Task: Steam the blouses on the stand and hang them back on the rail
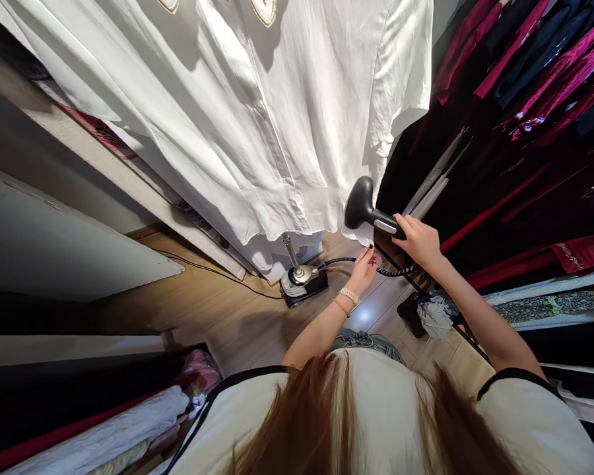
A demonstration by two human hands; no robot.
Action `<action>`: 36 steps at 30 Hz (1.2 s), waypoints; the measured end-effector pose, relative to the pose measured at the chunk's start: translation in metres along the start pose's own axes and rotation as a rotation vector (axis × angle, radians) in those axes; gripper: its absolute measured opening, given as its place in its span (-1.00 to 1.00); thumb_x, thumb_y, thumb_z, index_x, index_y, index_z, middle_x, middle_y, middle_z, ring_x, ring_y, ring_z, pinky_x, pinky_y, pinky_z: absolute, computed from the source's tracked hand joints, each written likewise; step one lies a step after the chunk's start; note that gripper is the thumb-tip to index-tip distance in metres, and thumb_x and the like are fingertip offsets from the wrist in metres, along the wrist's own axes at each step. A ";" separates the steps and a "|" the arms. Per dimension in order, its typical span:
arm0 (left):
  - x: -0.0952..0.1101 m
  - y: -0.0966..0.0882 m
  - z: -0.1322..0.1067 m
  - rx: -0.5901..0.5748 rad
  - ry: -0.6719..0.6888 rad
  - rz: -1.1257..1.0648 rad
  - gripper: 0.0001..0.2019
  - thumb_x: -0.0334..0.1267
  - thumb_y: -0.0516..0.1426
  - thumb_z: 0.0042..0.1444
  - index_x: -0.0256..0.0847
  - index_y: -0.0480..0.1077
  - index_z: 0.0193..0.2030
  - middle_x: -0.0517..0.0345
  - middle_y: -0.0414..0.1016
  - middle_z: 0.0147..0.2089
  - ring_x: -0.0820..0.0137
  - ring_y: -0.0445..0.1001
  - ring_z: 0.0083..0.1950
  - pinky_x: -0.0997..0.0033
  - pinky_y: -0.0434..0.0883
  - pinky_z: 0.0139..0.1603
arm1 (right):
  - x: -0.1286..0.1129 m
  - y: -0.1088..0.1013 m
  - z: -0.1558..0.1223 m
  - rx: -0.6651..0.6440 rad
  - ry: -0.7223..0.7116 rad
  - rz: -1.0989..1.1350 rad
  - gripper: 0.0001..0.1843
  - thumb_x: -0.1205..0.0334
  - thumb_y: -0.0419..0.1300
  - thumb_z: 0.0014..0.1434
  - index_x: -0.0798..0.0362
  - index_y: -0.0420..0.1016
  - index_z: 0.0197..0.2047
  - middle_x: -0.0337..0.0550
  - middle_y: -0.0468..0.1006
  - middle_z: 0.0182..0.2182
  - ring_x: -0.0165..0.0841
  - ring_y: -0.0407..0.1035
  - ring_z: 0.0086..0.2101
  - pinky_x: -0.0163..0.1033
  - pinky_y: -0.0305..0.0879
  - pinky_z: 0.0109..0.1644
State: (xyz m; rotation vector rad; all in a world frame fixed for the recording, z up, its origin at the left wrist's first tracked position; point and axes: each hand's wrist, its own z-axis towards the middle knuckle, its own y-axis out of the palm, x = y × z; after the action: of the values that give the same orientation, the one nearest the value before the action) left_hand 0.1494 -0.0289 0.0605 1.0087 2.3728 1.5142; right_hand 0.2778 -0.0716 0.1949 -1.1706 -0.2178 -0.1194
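A white button-front shirt [198, 125] hangs in front of me, its hem at mid-view. My right hand [420, 243] is wrapped round the handle of a black garment steamer head [360, 202], whose wide face lies against the shirt near its lower right corner. Just below it, my left hand [366, 265] pinches the hem's corner between its fingertips. A ribbed black hose [345, 260] runs from the steamer base [303, 284] on the floor and passes behind my left hand. From that base a metal pole [290, 251] rises behind the shirt.
Dark and magenta clothes [534, 86] hang densely along the right side. A black bin [412, 315] with a pale liner stands on the wooden floor at right. A thin power cord [218, 269] trails left from the base. Folded fabrics [143, 409] lie at lower left.
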 end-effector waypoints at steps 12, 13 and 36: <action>-0.005 0.001 0.001 -0.026 0.016 0.073 -0.78 -0.50 0.39 0.03 -0.21 0.47 -0.27 0.23 0.41 -0.32 0.57 0.36 -0.36 0.51 0.34 -0.26 | -0.006 0.006 -0.008 -0.066 0.002 0.004 -0.52 0.18 0.19 0.32 0.10 0.36 0.27 -0.03 0.58 -0.10 -0.21 0.43 -0.12 -0.17 0.15 -0.26; -0.005 0.001 0.001 -0.034 0.018 0.074 -0.78 -0.50 0.38 0.03 -0.21 0.47 -0.27 0.23 0.43 -0.30 0.58 0.35 -0.37 0.51 0.33 -0.27 | -0.008 0.007 -0.009 -0.089 -0.021 0.007 -0.52 0.19 0.20 0.32 0.11 0.37 0.26 -0.02 0.59 -0.10 -0.21 0.43 -0.13 -0.17 0.15 -0.26; -0.008 -0.001 -0.002 -0.035 -0.003 0.128 -0.70 -0.45 0.44 -0.06 -0.19 0.47 -0.24 0.27 0.43 -0.34 0.58 0.36 -0.39 0.54 0.25 -0.37 | 0.002 -0.023 0.014 -0.077 -0.045 -0.051 -0.48 0.17 0.20 0.31 0.11 0.34 0.29 0.05 0.58 -0.06 -0.16 0.43 -0.11 -0.17 0.14 -0.28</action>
State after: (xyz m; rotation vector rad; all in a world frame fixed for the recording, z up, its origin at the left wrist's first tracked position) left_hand 0.1540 -0.0352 0.0587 1.1738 2.3118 1.5891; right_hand 0.2738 -0.0671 0.2216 -1.2453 -0.2853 -0.1475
